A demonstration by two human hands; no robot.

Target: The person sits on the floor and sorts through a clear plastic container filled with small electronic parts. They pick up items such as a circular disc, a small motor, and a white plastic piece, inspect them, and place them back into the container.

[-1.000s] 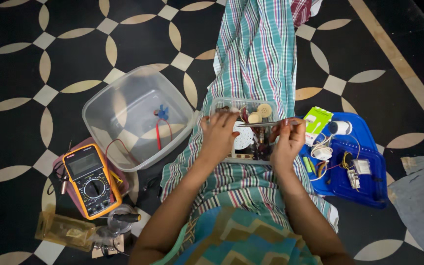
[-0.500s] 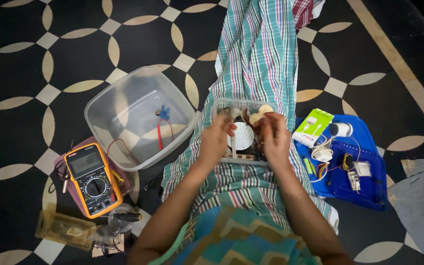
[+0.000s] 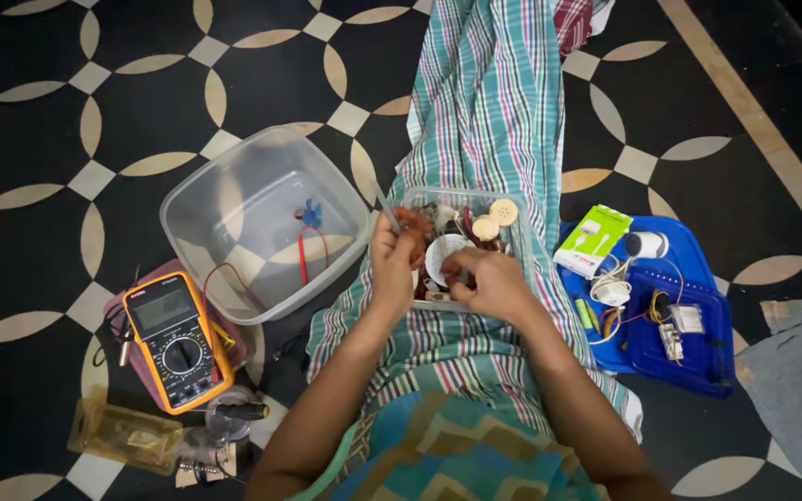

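A small clear plastic box (image 3: 519,243) of electronic parts rests on my lap, which is covered by a striped cloth. In it lie a white round disc (image 3: 442,249), two tan discs (image 3: 494,219) and copper-coloured coils. My left hand (image 3: 392,264) is at the box's left edge, closed around thin metal tweezers (image 3: 385,208) that point up and to the left. A reddish coil (image 3: 415,228) sits by its fingertips. My right hand (image 3: 486,284) reaches into the front of the box with its fingers curled down among the parts. What they pinch is hidden.
A large clear tub (image 3: 234,181) with a blue fan piece and red wire stands to the left. A yellow multimeter (image 3: 172,339), a screwdriver (image 3: 239,410) and a plastic bag (image 3: 122,436) lie nearer. On the right, a blue tray (image 3: 693,348) holds wires, a white spool (image 3: 644,243) and a green-white box (image 3: 592,239).
Both hands held the tweezers level over the box a second ago. Now only my left hand has them, tilted upward, and my right hand has dropped left into the box.
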